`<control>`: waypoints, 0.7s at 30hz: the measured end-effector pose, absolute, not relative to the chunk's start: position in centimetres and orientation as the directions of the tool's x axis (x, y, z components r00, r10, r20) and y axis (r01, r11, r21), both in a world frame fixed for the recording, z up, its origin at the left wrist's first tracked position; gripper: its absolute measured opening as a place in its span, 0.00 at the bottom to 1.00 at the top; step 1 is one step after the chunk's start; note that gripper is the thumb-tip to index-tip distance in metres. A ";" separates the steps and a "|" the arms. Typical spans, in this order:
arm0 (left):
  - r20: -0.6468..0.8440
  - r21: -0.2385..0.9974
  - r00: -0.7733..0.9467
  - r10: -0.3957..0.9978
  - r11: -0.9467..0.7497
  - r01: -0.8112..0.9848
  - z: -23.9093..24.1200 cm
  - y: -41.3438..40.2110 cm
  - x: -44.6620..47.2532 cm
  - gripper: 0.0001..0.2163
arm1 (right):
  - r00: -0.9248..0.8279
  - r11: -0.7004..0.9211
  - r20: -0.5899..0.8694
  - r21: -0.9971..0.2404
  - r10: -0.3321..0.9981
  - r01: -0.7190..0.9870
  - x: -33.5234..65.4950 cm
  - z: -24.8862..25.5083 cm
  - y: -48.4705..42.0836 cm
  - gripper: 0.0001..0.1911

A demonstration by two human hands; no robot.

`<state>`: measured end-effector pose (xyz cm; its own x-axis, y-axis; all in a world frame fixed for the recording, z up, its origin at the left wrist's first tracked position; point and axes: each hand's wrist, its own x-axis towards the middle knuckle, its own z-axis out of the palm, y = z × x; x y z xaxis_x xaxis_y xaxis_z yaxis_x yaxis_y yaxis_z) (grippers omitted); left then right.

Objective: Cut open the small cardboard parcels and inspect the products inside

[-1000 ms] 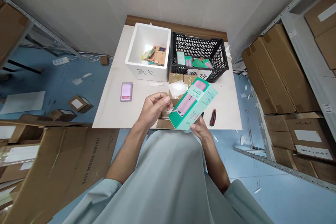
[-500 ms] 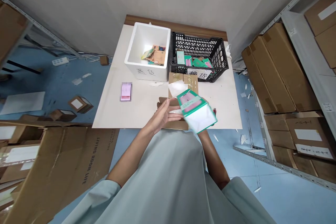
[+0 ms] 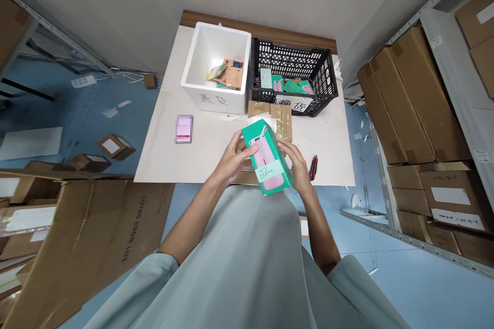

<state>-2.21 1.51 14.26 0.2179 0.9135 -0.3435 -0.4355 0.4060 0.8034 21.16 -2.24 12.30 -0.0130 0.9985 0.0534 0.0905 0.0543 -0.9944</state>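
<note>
Holding up a green box point(image 3: 269, 159) with a pink item printed on the front, tilted, at the centre of the frame, over the near edge of a white-topped table point(image 3: 158, 157). Clasped at its left edge by the left hand point(image 3: 231, 158), thumb pressed on the front, fingers bent around the side. Supported along its right side by the right hand point(image 3: 298, 165), fingers bent; cannot tell where that thumb rests. Right of centre, near the right hand, a red-and-black cutter point(image 3: 313, 168).
</note>
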 end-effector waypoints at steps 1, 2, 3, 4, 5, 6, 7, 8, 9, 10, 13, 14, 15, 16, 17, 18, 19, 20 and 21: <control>-0.313 0.839 0.184 0.932 0.362 -0.406 14.5 1.8 -2.6 0.41 | 0.026 0.059 0.062 -0.993 0.998 0.103 21.5 12.6 -2.6 0.18; -0.275 0.870 0.153 0.949 0.314 -0.379 14.7 2.1 -3.0 0.42 | 0.078 0.069 0.078 -0.991 0.994 0.115 21.7 12.9 -3.1 0.16; -0.236 0.897 0.127 0.963 0.266 -0.354 14.9 2.4 -3.4 0.43 | 0.128 0.090 0.106 -0.988 0.986 0.129 21.8 13.1 -3.7 0.15; -0.200 0.917 0.106 0.974 0.224 -0.330 15.0 2.7 -3.6 0.44 | 0.160 0.117 0.142 -0.981 0.977 0.153 21.7 13.4 -4.4 0.14; -0.171 0.933 0.092 0.981 0.191 -0.306 15.2 3.0 -3.9 0.44 | 0.159 0.148 0.180 -0.970 0.971 0.192 21.4 13.6 -5.1 0.15; -0.151 0.945 0.083 0.985 0.168 -0.282 15.3 3.2 -4.0 0.45 | 0.127 0.183 0.220 -0.951 0.967 0.250 20.9 13.8 -5.9 0.17; -0.135 0.955 0.077 0.988 0.150 -0.256 15.4 3.4 -4.1 0.45 | 0.079 0.221 0.259 -0.919 0.963 0.326 20.3 13.9 -6.6 0.21; -0.121 0.964 0.073 0.990 0.134 -0.229 15.5 3.5 -4.1 0.45 | 0.029 0.258 0.296 -0.873 0.955 0.414 19.6 13.8 -7.2 0.26; -0.105 0.973 0.068 0.992 0.117 -0.201 15.5 3.7 -4.1 0.45 | -0.015 0.289 0.327 -0.813 0.945 0.505 18.9 13.6 -7.7 0.30; -0.088 0.981 0.062 0.994 0.097 -0.169 15.5 3.7 -4.1 0.46 | -0.042 0.310 0.355 -0.746 0.934 0.590 18.1 13.3 -8.0 0.32; -0.031 0.997 0.042 0.999 0.034 -0.069 15.7 3.7 -3.9 0.47 | -0.041 0.313 0.424 -0.598 0.905 0.738 16.4 12.0 -8.4 0.28; -0.017 0.999 0.041 0.999 0.018 -0.041 15.7 3.6 -3.8 0.47 | -0.024 0.305 0.437 -0.586 0.899 0.751 16.0 11.6 -8.5 0.26; -0.006 1.000 0.046 0.999 0.007 -0.019 15.8 3.5 -3.8 0.48 | -0.001 0.296 0.444 -0.595 0.896 0.748 15.8 11.3 -8.4 0.25; 0.002 1.000 0.054 0.999 -0.001 -0.008 15.8 3.4 -3.8 0.48 | 0.030 0.284 0.442 -0.624 0.897 0.728 15.7 11.1 -8.4 0.25; 0.008 1.000 0.063 0.998 -0.007 -0.007 15.8 3.3 -3.9 0.48 | 0.073 0.265 0.429 -0.673 0.900 0.690 15.7 10.9 -8.3 0.25; 0.012 1.000 0.071 0.997 -0.010 -0.020 15.7 3.2 -4.0 0.49 | 0.131 0.235 0.398 -0.742 0.908 0.628 15.8 10.9 -8.2 0.25; 0.012 0.999 0.078 0.997 -0.009 -0.045 15.7 3.2 -4.2 0.49 | 0.193 0.193 0.341 -0.824 0.920 0.533 16.0 11.0 -8.1 0.26; 0.009 0.997 0.081 0.997 -0.002 -0.080 15.5 3.2 -4.3 0.50 | 0.249 0.142 0.257 -0.904 0.934 0.402 16.2 11.1 -7.9 0.26; 0.000 0.993 0.083 0.997 0.010 -0.120 15.3 3.3 -4.5 0.50 | 0.283 0.083 0.151 -0.967 0.947 0.241 16.4 11.2 -7.7 0.27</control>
